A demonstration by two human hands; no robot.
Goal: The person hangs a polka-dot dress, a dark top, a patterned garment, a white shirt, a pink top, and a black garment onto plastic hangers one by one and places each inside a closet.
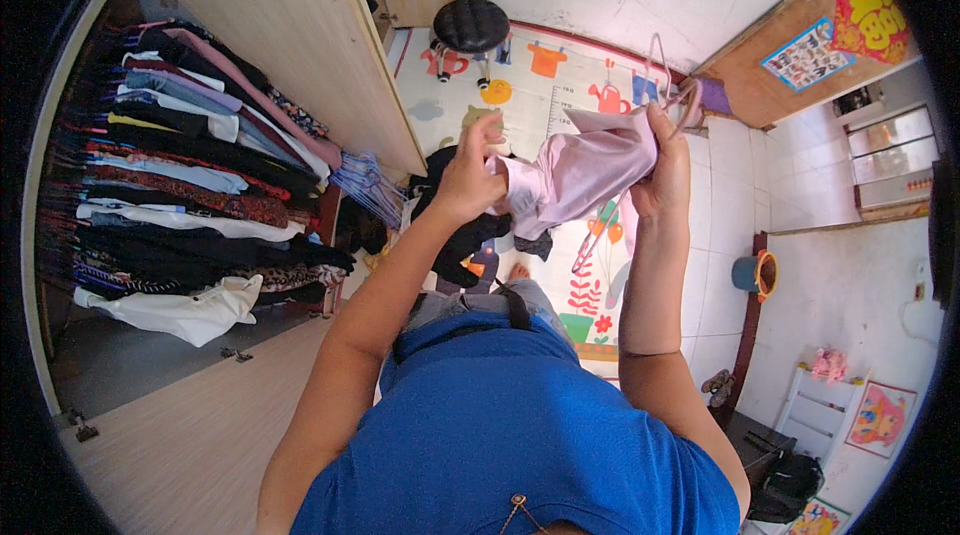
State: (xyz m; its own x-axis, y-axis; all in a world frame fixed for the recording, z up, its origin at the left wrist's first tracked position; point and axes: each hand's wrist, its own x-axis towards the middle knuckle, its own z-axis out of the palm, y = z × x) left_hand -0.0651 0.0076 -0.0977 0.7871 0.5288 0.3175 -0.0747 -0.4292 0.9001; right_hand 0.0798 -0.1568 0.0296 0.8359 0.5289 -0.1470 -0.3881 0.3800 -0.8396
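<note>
A light pink, silky garment [592,167] stretches between my two hands in front of my body. My right hand [664,160] grips its right end together with a thin clothes hanger [658,58]. The hanger's upper loop sticks out above that hand, and its lower end shows beneath the cloth. At the garment's left edge, my left hand [474,178] pinches the fabric low in the grip, index finger raised; the thumb is partly hidden by cloth. Dark clothing [465,235] lies below my left hand, partly covered by my forearm.
An open wardrobe on the left holds a dense row of hanging clothes [195,190]; its wooden door [315,32] juts out ahead. Several bluish hangers [371,186] hang beside it. A black round stool [471,26] stands on the printed mat [525,84]. A bucket [754,274] is at right.
</note>
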